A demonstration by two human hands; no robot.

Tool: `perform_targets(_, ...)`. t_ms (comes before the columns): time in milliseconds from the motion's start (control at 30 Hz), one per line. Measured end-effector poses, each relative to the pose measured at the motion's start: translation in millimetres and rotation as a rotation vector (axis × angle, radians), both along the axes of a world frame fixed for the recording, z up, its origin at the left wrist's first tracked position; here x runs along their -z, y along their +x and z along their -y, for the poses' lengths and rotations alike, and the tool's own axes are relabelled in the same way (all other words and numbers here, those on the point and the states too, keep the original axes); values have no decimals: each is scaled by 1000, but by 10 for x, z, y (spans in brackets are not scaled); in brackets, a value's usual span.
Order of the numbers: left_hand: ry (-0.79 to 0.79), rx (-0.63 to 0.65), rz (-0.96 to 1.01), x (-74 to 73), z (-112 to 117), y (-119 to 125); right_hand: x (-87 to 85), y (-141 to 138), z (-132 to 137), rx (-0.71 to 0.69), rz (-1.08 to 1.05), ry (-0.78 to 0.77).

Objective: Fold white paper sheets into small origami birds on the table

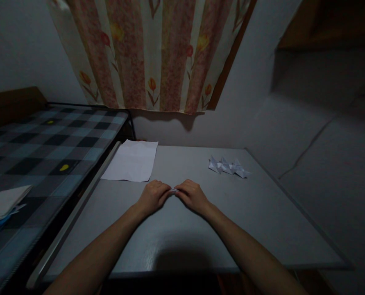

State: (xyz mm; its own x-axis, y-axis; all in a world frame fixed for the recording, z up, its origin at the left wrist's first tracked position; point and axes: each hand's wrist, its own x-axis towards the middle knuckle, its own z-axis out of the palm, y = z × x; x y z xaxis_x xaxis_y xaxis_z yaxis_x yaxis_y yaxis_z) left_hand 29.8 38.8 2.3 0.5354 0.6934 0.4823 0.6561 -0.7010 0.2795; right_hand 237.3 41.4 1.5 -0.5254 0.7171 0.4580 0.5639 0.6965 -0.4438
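Over the middle of the table, my left hand (155, 196) and my right hand (193, 195) meet with fingertips nearly together. Between them they pinch a small folded piece of white paper (174, 190), one hand at each end. Most of that paper is covered by my fingers, so its full shape is hidden. Beyond my left hand lies a flat white sheet of paper (132, 160). To the far right of my hands, several folded paper figures (227, 166) with pointed tips stand close together in a row.
The grey-white table (262, 221) reaches the wall at the back. A bed (87, 141) with a checked cover runs along its left side, holding a pale folded cloth or paper stack (5, 203). A flowered curtain (153, 53) hangs behind. A wooden shelf (329, 39) juts out upper right.
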Motion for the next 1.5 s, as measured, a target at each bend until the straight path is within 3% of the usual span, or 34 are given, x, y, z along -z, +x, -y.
perform_targets(300,-147,-29,248,52,-10,-8,-74,8,26,44,-86,-83)
perform_targets(600,-100,19,93,88,-10,15,-28,-58,51,-49,-50,20)
perform_targets(1100,-197,23,144,96,-12,14,-19,-66,41,18,-8,21)
perform_targets(1300,-186,-14,75,71,3,41,-23,-82,46,41,16,-6)
perform_targets(1500,-201,15,265,35,6,55,-52,-101,59,72,-95,-77)
